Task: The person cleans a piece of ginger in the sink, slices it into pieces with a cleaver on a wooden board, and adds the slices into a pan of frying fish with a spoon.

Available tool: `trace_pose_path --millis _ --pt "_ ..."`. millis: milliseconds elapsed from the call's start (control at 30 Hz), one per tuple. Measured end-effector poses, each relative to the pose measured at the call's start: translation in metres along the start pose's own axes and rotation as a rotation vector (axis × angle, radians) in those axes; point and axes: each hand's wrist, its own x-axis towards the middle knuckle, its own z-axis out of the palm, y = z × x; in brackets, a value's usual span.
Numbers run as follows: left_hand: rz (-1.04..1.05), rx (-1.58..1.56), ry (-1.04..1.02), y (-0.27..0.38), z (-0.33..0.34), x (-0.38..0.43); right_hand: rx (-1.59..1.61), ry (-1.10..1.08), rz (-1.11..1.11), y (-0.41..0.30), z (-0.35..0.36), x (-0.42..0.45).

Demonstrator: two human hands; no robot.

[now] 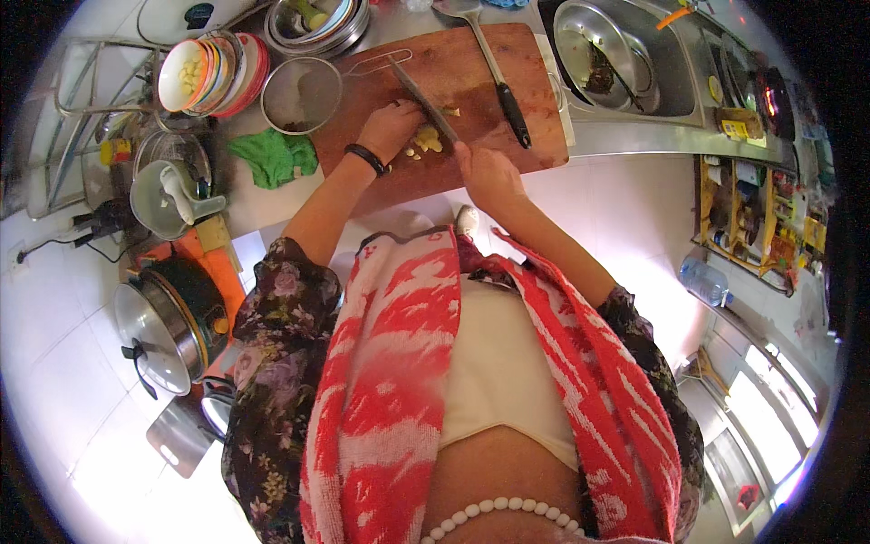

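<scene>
A brown wooden cutting board (pixel 387 183) lies before me. My right hand (pixel 493 175) grips a knife (pixel 427 100) by its handle, the long blade slanting away to the upper left over the board. My left hand (pixel 394 129), with a black band at the wrist, rests on the board left of the blade, its fingers curled; what lies under them is hidden. Between my hands, beside the blade, is a small heap of chopped pale yellow pieces (pixel 427 139), perhaps ginger or garlic. A spatula with a black handle (pixel 511 112) lies across the board's right part.
A mesh strainer (pixel 301 95) overlaps the board's left edge, near a green cloth (pixel 275 160). Stacked bowls (pixel 182 75), the top one holding pale cloves, and metal bowls (pixel 316 44) stand beyond. At right, a sink (pixel 669 95) holds a metal basin (pixel 584 34). A lidded pot (pixel 160 340) stands lower left.
</scene>
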Motion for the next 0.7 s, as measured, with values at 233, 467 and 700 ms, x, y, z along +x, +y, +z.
trace_pose_path --millis 233,467,700 --pt "-0.225 -0.171 0.032 0.006 0.008 -0.014 0.167 0.066 -0.094 0.022 0.004 -0.013" --pt "-0.417 -0.326 0.508 0.02 -0.009 -0.021 0.226 0.218 -0.156 0.056 0.01 -0.021" --pt "-0.691 -1.472 0.737 0.05 -0.027 -0.019 1.051 -0.109 0.179 0.057 -0.019 -0.039"
